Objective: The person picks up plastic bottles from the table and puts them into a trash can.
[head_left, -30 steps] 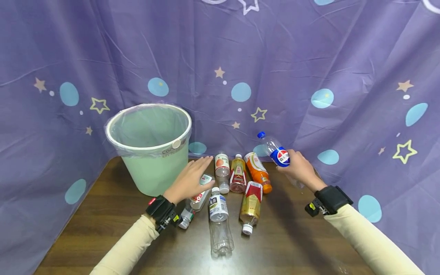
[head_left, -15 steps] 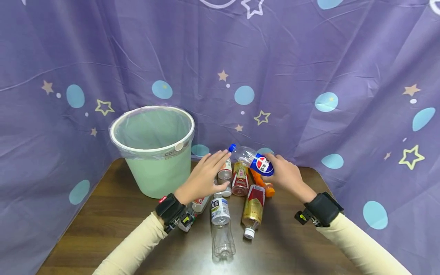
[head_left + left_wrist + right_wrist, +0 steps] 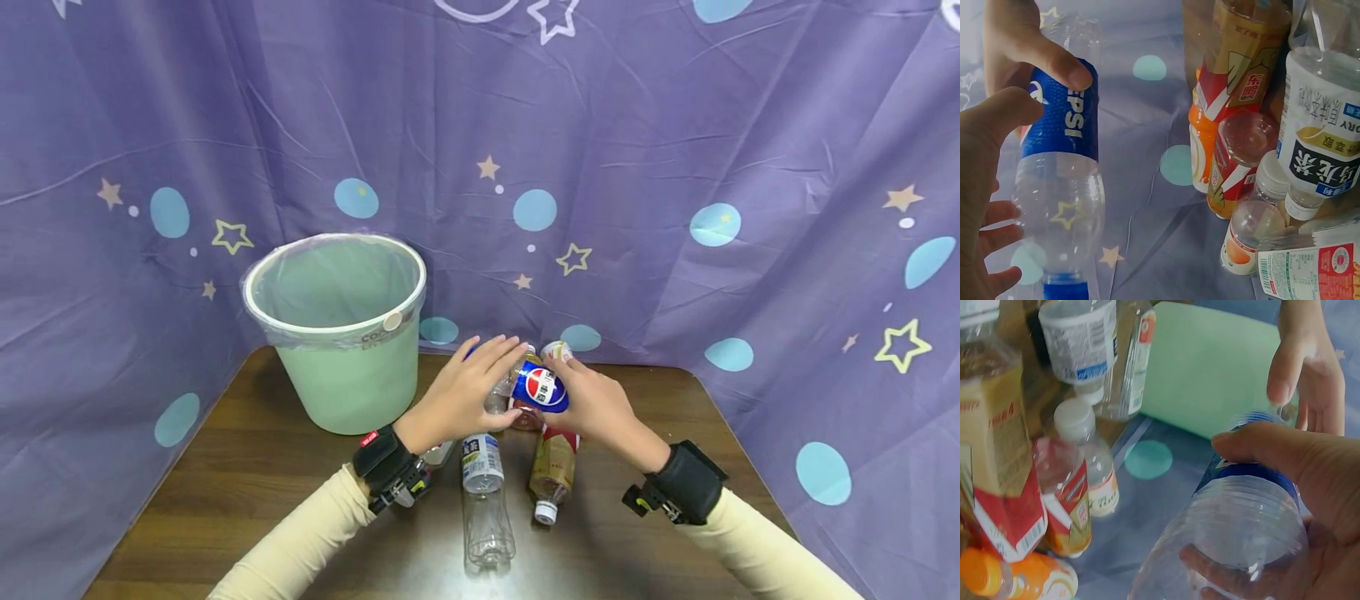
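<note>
A person in cream sleeves and black wrist straps holds an empty clear cola bottle with a blue label in the air, above a cluster of bottles lying on a dark wooden counter. The right hand grips the bottle's wide lower half, thumb curled over the blue label. The left hand meets it from the other side, its fingers mostly straight and spread around the neck end; in the left wrist view the thumb rests by the label, and it is not clear whether the fingers actually touch the bottle. The blue cap points toward the left hand.

Beneath the hands lie other empty bottles: a clear one with a white and dark label, a gold and red one with a white cap, an orange one, and a small one with a peach label. A pale green bin lined with a clear bag stands upright on the counter, to the left of the hands. A purple cloth with stars and blue dots hangs behind everything.
</note>
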Demonstrator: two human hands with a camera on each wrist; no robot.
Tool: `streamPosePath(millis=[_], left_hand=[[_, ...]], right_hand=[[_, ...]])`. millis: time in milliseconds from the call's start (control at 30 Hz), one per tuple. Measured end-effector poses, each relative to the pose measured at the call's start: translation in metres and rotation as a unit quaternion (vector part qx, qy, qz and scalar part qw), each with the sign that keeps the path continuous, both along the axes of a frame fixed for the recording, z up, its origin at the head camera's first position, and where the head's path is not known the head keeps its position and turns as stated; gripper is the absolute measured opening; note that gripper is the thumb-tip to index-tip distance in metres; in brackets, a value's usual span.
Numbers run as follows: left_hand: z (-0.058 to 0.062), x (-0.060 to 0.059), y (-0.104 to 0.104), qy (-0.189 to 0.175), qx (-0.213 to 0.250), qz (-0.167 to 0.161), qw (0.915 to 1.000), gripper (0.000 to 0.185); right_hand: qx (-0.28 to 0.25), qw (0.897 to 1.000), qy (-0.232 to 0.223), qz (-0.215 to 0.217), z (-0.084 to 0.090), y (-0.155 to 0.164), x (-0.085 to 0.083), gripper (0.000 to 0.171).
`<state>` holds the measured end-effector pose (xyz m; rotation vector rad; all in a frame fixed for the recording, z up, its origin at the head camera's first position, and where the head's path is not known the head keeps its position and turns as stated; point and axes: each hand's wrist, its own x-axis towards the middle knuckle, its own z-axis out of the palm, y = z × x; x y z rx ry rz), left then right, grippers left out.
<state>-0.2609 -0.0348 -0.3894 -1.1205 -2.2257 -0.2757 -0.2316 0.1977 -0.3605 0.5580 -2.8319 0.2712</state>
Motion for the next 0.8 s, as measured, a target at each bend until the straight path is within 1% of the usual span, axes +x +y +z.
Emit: streamPosePath(millis=[133,267,400,533,600,800], left_hand=[[-0.005,0.0,0.0,0.014,-0.017,-0.002,0.9998,0.087],[-0.007,0.002,-0.001,0.024,-0.042,0.004,0.9988,0.083],[-0.007,0.005,-0.003,0.035,-0.081,0.02,0.9959,0.08],[-0.008,0.007,-0.004,0.048,-0.123,0.035,0.9907,0.08],[-0.009,0.007,-0.004,0.05,-0.135,0.038,0.9889,0.081],[-0.012,0.007,-0.006,0.048,-0.131,0.026,0.9899,0.079]], right_hand=[[0.001,1.0,-0.002,0.021,-0.002,-0.008,0.005,0.076],[0.001,0.999,0.006,0.04,-0.005,-0.015,0.01,0.072],[0.002,0.998,0.012,0.055,-0.006,-0.02,0.012,0.069],[0.0,0.998,-0.005,0.059,-0.007,-0.024,0.012,0.069],[-0.003,0.998,-0.015,0.062,-0.007,-0.026,0.013,0.068],[0.0,0.997,-0.019,0.074,-0.008,-0.03,0.014,0.069]])
